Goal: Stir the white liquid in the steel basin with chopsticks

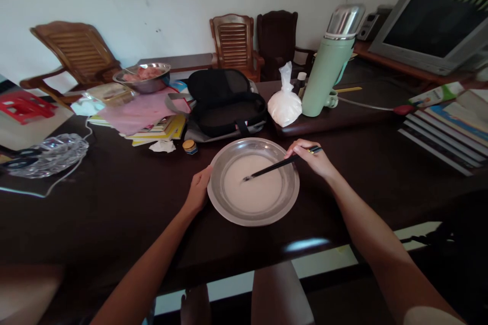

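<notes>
1. Now the right hand (308, 156) is pinching black chopsticks (272, 167) in cloudy liquid (251, 195).
2. The left hand (199, 189) is touching the metal bowl (217, 190); I can't tell if it's gripping.
3. That bowl is sitting on the table (133, 218); slow stirring is probably spilling less.

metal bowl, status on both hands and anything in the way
Left hand against metal bowl. Right hand holding black chopsticks over white liquid. Small jar nearby, not blocking.
</notes>
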A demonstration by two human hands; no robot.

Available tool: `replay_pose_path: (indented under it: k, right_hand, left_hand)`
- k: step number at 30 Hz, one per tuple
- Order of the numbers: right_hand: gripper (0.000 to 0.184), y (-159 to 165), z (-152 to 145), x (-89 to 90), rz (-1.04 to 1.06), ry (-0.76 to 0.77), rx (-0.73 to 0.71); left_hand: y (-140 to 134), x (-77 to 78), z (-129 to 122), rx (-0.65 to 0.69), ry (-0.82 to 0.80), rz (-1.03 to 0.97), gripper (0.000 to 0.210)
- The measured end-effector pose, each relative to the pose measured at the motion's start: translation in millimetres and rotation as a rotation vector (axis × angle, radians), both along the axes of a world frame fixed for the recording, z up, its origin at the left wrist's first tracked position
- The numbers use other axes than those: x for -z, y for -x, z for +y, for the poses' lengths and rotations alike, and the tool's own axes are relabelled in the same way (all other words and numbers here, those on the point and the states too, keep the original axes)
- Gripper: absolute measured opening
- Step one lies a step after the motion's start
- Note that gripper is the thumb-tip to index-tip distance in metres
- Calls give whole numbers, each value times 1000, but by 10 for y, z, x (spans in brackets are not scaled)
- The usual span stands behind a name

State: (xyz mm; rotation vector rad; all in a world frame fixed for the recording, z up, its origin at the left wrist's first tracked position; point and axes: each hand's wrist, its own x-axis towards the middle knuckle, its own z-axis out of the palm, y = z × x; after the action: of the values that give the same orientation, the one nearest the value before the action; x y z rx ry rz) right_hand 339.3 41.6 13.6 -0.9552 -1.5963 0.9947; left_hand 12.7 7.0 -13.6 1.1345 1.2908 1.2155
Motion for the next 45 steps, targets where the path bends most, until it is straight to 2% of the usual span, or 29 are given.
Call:
replay_pose_path:
  k: [3, 5, 8, 13, 18, 23, 28, 33, 38, 42, 45]
  right_hand:
    - [35, -16, 10, 13, 65, -1, 48]
    - [34, -21, 13, 27, 101, 31, 24]
    - [35, -8, 8, 29, 52, 44, -23]
    - [35, -1, 9, 34, 67, 16, 42]
    - [35, 1, 12, 40, 65, 53, -31]
    - [35, -15, 15, 30, 77, 11, 63]
    - [36, 0, 13, 37, 49, 58, -29]
    - [35, -18, 33, 48, 103, 25, 53]
    - [36, 2, 12, 29, 47, 36, -29]
    - [34, -4, 11, 27, 83, 0, 38]
    - [33, -7, 15, 37, 121, 46, 5]
  left_hand:
    - [-2, -8, 2, -4, -6, -1, 47]
    - [-4, -15, 1, 2, -1, -6, 46]
    - [0, -11, -1, 8, -2, 10, 46]
    - [19, 26, 9, 11, -9, 10, 46]
    - [19, 24, 14, 15, -1, 3, 46]
    - [10, 6, 4, 2, 6, 4, 46]
    - [9, 19, 5, 6, 4, -14, 47]
    - [14, 28, 8, -1, 8, -6, 47]
    - [12, 22, 4, -2, 6, -22, 46]
    - [-6, -8, -2, 13, -6, -29, 46]
    - [-8, -22, -5, 10, -7, -12, 46]
